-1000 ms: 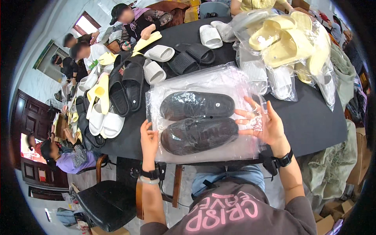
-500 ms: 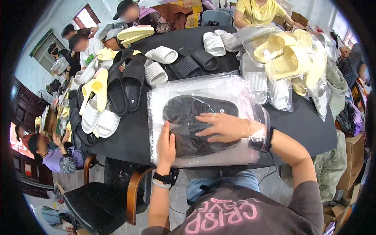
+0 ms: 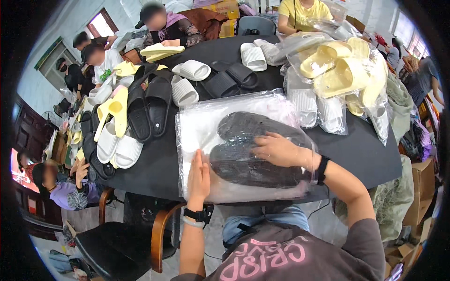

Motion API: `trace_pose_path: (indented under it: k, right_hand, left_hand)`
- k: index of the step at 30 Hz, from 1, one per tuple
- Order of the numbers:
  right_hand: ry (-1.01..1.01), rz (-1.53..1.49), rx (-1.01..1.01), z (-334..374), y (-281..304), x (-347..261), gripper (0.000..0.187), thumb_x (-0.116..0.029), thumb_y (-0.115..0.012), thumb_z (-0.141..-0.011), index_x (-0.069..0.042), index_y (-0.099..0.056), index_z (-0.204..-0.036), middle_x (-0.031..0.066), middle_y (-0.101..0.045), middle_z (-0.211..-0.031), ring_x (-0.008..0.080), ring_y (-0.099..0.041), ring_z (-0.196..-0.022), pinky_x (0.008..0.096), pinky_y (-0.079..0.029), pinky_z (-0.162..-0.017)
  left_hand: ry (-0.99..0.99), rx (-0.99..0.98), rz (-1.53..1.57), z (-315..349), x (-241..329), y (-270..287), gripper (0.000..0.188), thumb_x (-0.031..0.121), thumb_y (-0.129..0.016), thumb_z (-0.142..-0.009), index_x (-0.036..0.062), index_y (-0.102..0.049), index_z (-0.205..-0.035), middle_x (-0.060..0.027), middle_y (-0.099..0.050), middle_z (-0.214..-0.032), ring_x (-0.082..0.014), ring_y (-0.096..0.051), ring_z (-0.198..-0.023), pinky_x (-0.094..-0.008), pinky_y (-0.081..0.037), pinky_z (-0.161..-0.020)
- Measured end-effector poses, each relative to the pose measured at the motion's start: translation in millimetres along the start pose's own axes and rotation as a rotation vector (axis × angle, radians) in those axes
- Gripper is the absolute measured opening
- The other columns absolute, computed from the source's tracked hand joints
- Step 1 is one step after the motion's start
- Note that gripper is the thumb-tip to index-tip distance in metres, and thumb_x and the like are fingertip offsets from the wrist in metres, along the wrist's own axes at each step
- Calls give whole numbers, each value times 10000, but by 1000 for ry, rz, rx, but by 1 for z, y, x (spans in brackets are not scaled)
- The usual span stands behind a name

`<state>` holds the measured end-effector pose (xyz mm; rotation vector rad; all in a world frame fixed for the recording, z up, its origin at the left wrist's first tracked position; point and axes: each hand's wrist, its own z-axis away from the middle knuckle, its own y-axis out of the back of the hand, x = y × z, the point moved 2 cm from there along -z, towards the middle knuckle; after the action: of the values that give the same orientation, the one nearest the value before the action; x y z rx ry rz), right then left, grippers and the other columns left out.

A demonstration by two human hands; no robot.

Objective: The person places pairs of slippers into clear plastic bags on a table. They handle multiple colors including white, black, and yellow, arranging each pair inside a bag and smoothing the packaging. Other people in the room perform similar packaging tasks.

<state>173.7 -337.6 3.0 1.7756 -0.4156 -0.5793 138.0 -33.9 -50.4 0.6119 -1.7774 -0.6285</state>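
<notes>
A pair of black slippers lies soles sideways inside a clear plastic bag on a stack of clear bags at the table's near edge. My right hand lies over the slippers with its fingers bent against them; thin plastic shows around its wrist, at the bag's right end. Its thumb is hidden. Beside the slippers' left end, my left hand rests on the bags, fingers stretched out, holding nothing.
Loose black slippers, white slippers and yellow slippers cover the table's left side. Bagged yellow slippers are heaped at the right. A black chair stands to the left, and several people sit around the table.
The black slippers have shifted right within the plastic. My right hand has moved right with them, and its spread fingers are now bent. My left hand stays nearly in place.
</notes>
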Motion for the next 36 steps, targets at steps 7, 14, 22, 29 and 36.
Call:
trace_pose_path:
  k: [7,14,22,29,36]
  right_hand:
    - [-244,-128,157,117,38,14,163,-128,-614,-874,-35,-657,-1001,155,-557,-1053,327,-549,-1068,438,-441,-918]
    - [-772,-238,354,210,87,-27,134,-83,-575,-902,31,-579,-971,175,-477,-925,364,-512,-916,416,-406,-833]
    - [-727,-22,903,176,135,-123,89,-23,-533,-887,17,-596,-936,261,-513,-1325,425,-464,-1278,465,-306,-1104]
    - [-415,-112,575,15,71,-121,270,-190,-648,-872,-63,-671,-1109,141,-586,-1042,300,-569,-1050,389,-452,-839]
    - [-494,-268,503,37,-3,-74,327,-178,-643,-905,-57,-635,-1209,252,-499,-1376,399,-540,-1219,436,-439,-1016]
  left_hand:
    - [-73,-64,-275,0,-6,-10,696,430,-438,-1010,-40,-299,-1503,-245,-294,-1562,-395,-266,-1454,-470,-180,-1201]
    - [-123,-144,-678,4,36,-6,786,563,-545,-921,84,-359,-1516,-259,-271,-1568,-460,-242,-1444,-585,-135,-1175]
    - [-144,-68,-677,8,25,-12,804,594,-555,-900,81,-398,-1499,-272,-323,-1539,-461,-252,-1440,-586,-131,-1176]
    - [2,-110,102,14,-30,-30,746,535,-570,-907,72,-428,-1474,-228,-341,-1545,-453,-233,-1450,-573,-147,-1178]
    - [-76,-91,-631,6,21,-13,756,500,-603,-899,109,-384,-1508,-253,-297,-1559,-446,-207,-1463,-559,-112,-1190]
